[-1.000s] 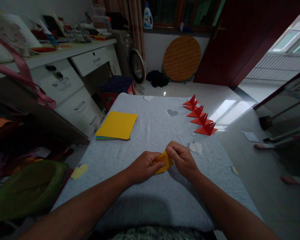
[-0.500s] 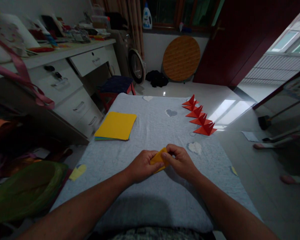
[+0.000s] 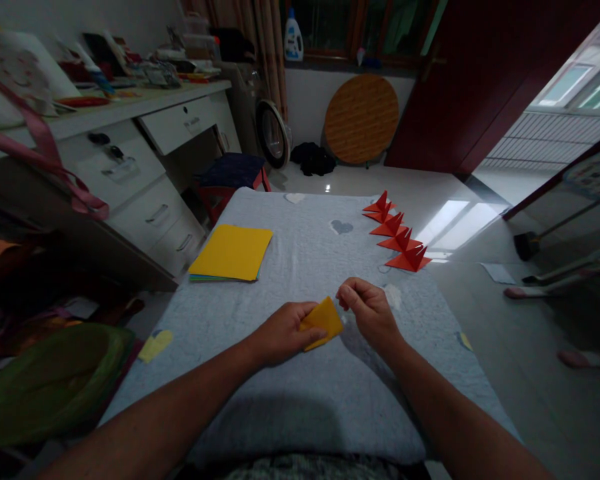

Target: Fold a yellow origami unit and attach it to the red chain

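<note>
My left hand (image 3: 286,332) grips a small folded piece of yellow origami paper (image 3: 331,321), thumb on top and fingers underneath, above the cloth-covered table. To the right of the paper and apart from it is my right hand (image 3: 369,308), its fingers curled in against the thumb with nothing visible in them. A stack of square paper (image 3: 233,252), yellow on top with blue-green edges below, lies beyond my left hand. Several folded red paper pieces with pointed tips (image 3: 405,259) stand in a row along the table's right side.
A pale blue cloth with heart patterns (image 3: 300,260) covers the table. At the left are a white desk (image 3: 145,193) and a green-lined bin (image 3: 55,387). A stool (image 3: 230,170) stands past the far left corner. A person's foot (image 3: 520,292) shows at the right.
My right hand has let go of the folded yellow paper and moved slightly right and away from it. The left hand keeps its hold, and more of the paper shows.
</note>
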Motion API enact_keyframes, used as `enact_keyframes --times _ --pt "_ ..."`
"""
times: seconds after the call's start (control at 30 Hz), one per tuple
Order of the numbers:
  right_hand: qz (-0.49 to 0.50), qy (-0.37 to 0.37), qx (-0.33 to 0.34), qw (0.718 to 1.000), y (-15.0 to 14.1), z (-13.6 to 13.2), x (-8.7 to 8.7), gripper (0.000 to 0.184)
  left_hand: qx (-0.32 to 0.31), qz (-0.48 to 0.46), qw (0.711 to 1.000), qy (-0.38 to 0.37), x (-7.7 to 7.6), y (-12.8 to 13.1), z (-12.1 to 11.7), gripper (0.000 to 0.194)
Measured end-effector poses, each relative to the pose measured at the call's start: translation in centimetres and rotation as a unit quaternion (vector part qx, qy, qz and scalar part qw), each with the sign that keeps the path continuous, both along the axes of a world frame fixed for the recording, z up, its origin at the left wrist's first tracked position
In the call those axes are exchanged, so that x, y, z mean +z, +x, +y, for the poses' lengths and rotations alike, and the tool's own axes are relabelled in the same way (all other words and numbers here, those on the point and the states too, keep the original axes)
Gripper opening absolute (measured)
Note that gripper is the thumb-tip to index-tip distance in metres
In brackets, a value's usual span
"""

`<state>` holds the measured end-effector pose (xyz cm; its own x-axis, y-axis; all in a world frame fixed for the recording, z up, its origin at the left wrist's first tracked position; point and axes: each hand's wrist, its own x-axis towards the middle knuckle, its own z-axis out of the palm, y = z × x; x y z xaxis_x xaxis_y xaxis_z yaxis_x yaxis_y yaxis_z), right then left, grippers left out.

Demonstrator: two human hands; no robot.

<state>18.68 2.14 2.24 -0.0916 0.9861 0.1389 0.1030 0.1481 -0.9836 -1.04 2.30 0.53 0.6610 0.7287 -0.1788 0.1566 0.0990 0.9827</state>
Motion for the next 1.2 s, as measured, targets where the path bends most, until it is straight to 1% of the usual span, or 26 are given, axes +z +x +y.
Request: enact_keyframes --times 0.1,0.17,0.23,0.3,0.37,0.47,0.57,0.6,0.67,0.7,0.77,0.87,0.93,1.0,1.1,1.2 --pt "0.021 -0.029 0.071 0.997 -0.1 0.0 -0.3 0.030 0.063 -0.086 0.994 -0.035 -0.2 0.0 0.3 0.041" --pt "0.037 -0.051 0.106 0.992 -0.3 -0.1 -0.6 0.032 0.099 -0.110 0.988 -0.048 -0.2 0.0 0.6 0.040" --pt "0.040 -0.067 0.116 0.990 -0.6 -0.1 -0.8 0.032 0.121 -0.116 0.984 -0.059 -0.1 -0.1 0.7 0.039" --pt "0.032 -0.070 0.110 0.991 -0.8 0.0 -0.9 0.030 0.128 -0.112 0.983 -0.062 0.1 -0.1 0.7 0.039" --pt "0.023 -0.059 0.105 0.992 -0.8 0.1 -0.9 0.029 0.128 -0.091 0.986 -0.046 0.2 -0.2 0.7 0.037" --pt "0.014 -0.026 0.096 0.995 -0.7 0.2 -1.1 0.026 0.134 -0.036 0.990 0.010 0.3 -0.2 0.7 0.034" --pt "0.000 0.020 0.052 0.998 -0.7 0.0 -1.5 0.018 0.145 -0.010 0.986 0.077 0.3 -0.2 0.7 0.030" --pt "-0.008 0.040 0.034 0.999 -0.8 0.0 -1.6 0.021 0.151 -0.014 0.984 0.089 0.3 -0.2 0.7 0.030" --pt "-0.030 0.090 0.008 0.995 -0.9 -0.2 -1.8 0.029 0.166 -0.025 0.981 0.098 0.4 -0.1 0.6 0.036" --pt "-0.044 0.113 0.005 0.993 -0.9 -0.3 -1.8 0.028 0.176 -0.026 0.978 0.105 0.4 -0.1 0.5 0.041" --pt "-0.067 0.146 0.009 0.987 -1.0 -0.4 -1.6 0.022 0.209 -0.012 0.968 0.140 0.3 -0.1 0.4 0.048" --pt "-0.077 0.157 0.011 0.984 -1.0 -0.5 -1.5 0.022 0.259 0.018 0.943 0.210 0.0 -0.3 0.2 0.047" --pt "-0.078 0.152 0.005 0.985 -1.1 -0.5 -1.5 0.027 0.268 0.030 0.933 0.236 -0.2 -0.4 0.2 0.041" --pt "-0.078 0.146 0.000 0.986 -1.1 -0.6 -1.7 0.032 0.263 0.033 0.930 0.254 -0.4 -0.5 0.2 0.037" --pt "-0.078 0.146 -0.004 0.986 -1.1 -0.7 -1.9 0.036 0.253 0.026 0.931 0.262 -0.5 -0.5 0.4 0.038" --pt "-0.087 0.173 0.006 0.981 -1.1 -0.8 -1.8 0.039 0.247 0.017 0.935 0.253 -0.5 -0.5 0.4 0.038"
